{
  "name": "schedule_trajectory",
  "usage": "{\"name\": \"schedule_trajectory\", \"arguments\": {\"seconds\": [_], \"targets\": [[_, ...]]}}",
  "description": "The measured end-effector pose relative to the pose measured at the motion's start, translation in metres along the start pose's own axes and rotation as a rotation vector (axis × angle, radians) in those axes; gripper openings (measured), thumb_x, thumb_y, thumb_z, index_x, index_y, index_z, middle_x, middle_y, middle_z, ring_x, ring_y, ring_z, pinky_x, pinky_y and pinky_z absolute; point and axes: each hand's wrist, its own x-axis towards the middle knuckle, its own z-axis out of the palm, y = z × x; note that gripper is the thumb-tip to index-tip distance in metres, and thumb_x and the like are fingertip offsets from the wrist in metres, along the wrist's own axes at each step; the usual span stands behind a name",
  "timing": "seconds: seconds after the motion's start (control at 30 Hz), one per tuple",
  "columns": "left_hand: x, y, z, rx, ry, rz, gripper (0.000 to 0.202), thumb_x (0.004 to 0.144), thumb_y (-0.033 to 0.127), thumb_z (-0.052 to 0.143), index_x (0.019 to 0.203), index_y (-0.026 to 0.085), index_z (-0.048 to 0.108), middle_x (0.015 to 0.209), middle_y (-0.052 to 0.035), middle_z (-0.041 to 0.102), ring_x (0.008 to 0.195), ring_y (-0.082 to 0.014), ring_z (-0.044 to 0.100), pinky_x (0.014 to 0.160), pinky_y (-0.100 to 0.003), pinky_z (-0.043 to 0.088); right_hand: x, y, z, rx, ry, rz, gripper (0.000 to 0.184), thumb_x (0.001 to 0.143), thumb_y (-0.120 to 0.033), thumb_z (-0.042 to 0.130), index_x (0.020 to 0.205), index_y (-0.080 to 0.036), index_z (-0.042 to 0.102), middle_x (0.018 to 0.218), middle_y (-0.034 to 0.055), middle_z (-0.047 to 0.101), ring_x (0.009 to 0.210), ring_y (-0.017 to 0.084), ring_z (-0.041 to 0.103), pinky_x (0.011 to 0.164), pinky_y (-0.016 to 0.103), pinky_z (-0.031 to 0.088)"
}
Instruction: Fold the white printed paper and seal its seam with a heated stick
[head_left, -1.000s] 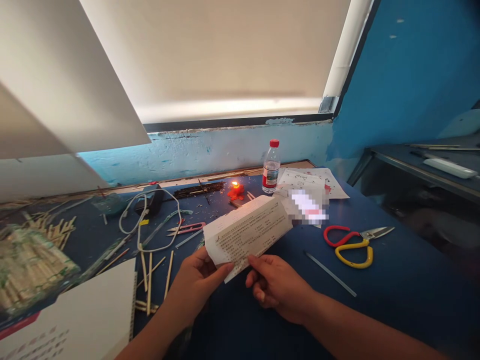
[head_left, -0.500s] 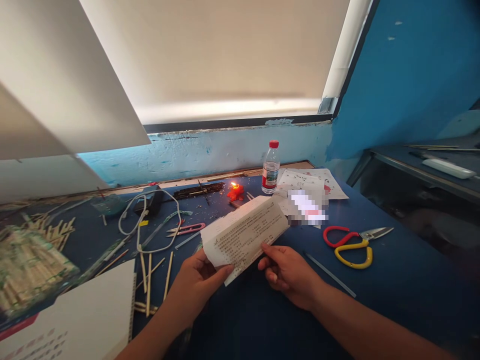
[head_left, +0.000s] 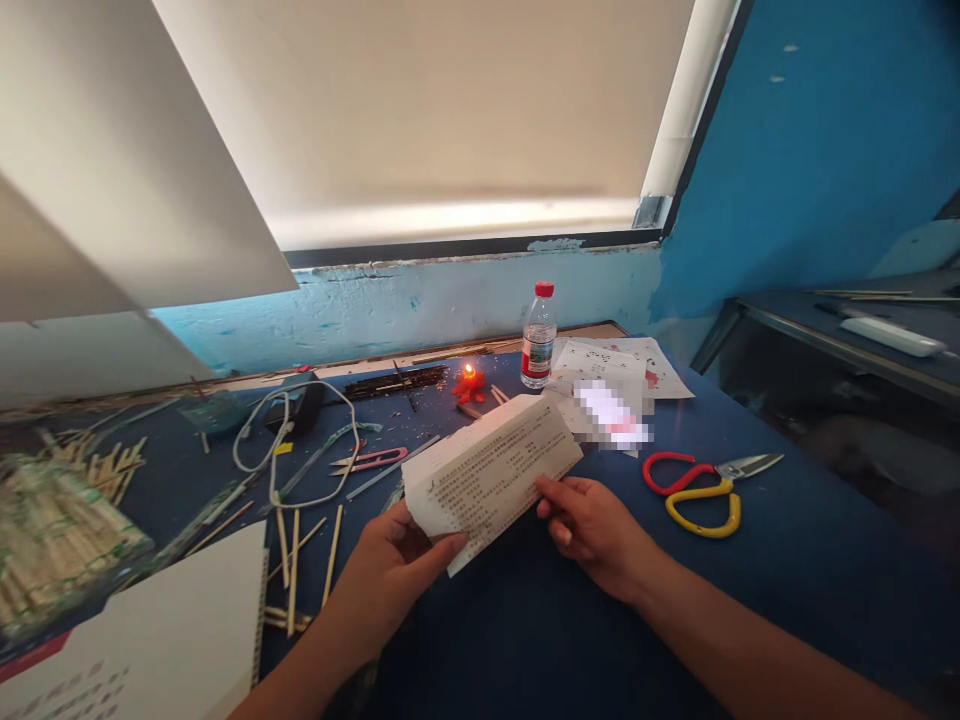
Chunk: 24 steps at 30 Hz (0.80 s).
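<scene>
A folded sheet of printed paper is held up, tilted, above the blue table. My left hand grips its lower left end, thumb in front and fingers behind. At the lower right edge, my right hand pinches the paper between thumb and forefinger, its other fingers curled. Just beyond the paper burns a red candle with a small flame. Pink-handled thread snips lie left of the paper, and scissors with one red and one yellow handle lie right of my right hand.
A water bottle with a red cap stands behind the paper, beside loose printed sheets. Toward the left are a white cable, thin wooden sticks, a bag of sticks and a spiral notebook.
My right hand has slid slightly right along the paper's lower edge. The left hand keeps its grip. The clear stick that lay near the right hand no longer shows there.
</scene>
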Motion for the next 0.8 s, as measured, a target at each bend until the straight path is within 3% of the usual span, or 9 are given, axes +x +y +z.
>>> {"name": "schedule_trajectory", "arguments": {"seconds": [0.17,0.3,0.5,0.8], "targets": [[-0.001,0.001,0.001,0.007,-0.009,0.015,0.048,0.074,0.031,0.091,0.118,0.018,0.076,0.117,-0.0114,0.082,0.114,-0.0348,0.075,0.105,-0.047,0.057,-0.005,0.021,0.024,-0.058,-0.128,0.102,0.044,0.081,-0.051,0.083,0.071,-0.013,0.065,0.042,-0.0054,0.053,0.031,0.002,0.03,0.037,0.02,0.014],[-0.003,0.007,0.005,0.0,0.029,-0.013,0.047,0.071,0.032,0.092,0.113,0.018,0.077,0.113,-0.0108,0.083,0.115,-0.0351,0.075,0.105,-0.047,0.057,-0.004,0.025,0.028,-0.045,-0.145,0.119,0.044,0.085,-0.052,0.079,0.07,-0.013,0.064,0.043,-0.0043,0.054,0.031,0.002,0.03,0.037,0.02,0.015],[0.0,0.002,0.004,0.012,0.032,-0.03,0.05,0.069,0.033,0.093,0.114,0.018,0.077,0.116,-0.0114,0.083,0.115,-0.0353,0.075,0.106,-0.047,0.057,-0.003,0.011,0.011,0.033,-0.037,0.047,0.033,0.083,-0.04,0.08,0.076,-0.016,0.059,0.06,-0.0034,0.062,0.033,0.001,0.035,0.036,0.017,0.016],[-0.002,0.005,-0.003,0.051,-0.026,-0.052,0.051,0.074,0.034,0.091,0.122,0.023,0.077,0.124,-0.0111,0.08,0.117,-0.0339,0.074,0.107,-0.046,0.057,0.004,-0.024,-0.027,0.056,0.142,-0.086,0.024,0.087,-0.029,0.076,0.075,-0.015,0.06,0.068,-0.0011,0.059,0.042,0.002,0.038,0.034,0.014,0.02]]}}
